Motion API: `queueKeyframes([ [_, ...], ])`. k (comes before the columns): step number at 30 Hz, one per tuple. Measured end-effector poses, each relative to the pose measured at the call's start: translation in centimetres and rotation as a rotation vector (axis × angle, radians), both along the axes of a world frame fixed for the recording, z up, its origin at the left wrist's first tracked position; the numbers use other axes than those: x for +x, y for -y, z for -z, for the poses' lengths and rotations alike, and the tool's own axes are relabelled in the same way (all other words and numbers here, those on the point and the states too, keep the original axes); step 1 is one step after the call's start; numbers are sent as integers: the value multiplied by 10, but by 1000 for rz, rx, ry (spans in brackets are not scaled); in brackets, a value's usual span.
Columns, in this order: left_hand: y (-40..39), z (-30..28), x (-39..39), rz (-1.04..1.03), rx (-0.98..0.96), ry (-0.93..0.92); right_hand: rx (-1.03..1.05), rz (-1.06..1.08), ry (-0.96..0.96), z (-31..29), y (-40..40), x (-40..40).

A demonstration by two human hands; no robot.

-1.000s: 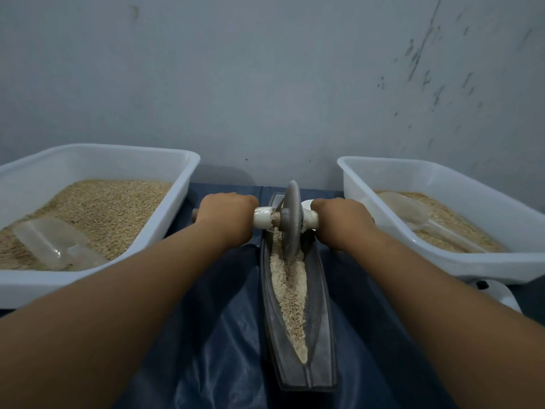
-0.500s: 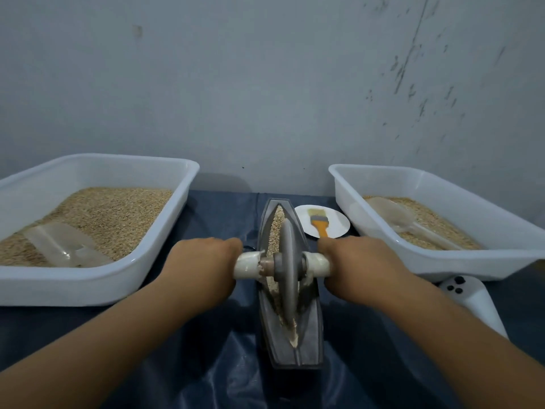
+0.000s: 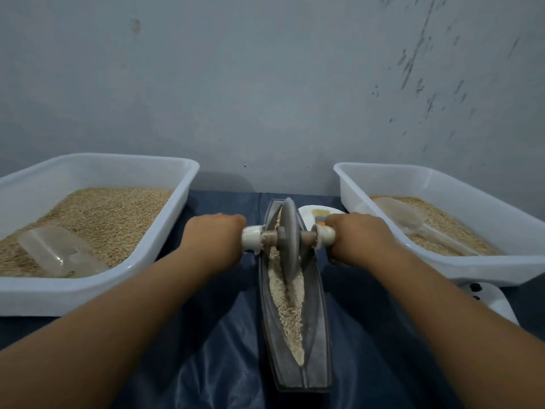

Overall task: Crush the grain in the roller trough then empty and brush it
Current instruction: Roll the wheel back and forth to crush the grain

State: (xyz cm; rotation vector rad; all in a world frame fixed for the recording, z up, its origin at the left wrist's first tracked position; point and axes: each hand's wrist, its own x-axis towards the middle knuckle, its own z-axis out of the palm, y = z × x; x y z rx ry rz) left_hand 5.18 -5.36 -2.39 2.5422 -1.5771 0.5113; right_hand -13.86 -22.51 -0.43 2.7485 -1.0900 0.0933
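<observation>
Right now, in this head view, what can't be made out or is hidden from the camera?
- Fingers of the left hand and right hand: curled under, hidden by the backs of the hands.
- Brush on the small plate: mostly hidden behind the right hand and the roller wheel.
- Far end of the trough: hidden behind the wheel.
- White device: partly hidden by the right forearm and right tray.

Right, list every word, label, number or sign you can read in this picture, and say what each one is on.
None: no readable text shows anywhere.
The two white plastic tubs of grain carry no label.
The dark grey boat-shaped roller trough and grey disc wheel are unmarked.
The grey wall bears only scuffs and dark marks, not writing.
The white device with black dots shows no lettering.
</observation>
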Motion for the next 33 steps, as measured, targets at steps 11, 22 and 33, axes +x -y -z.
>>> queueKeyframes([
  [11, -2, -1, -3, 0, 7, 16, -22, -19, 63, 10, 0, -6],
  [22, -74, -5, -45, 46, 20, 68, -56, -61, 53, 0, -74, -81],
  [33, 9, -5, 6, -44, 36, -49, 25, 9, 28, -2, 4, 6],
])
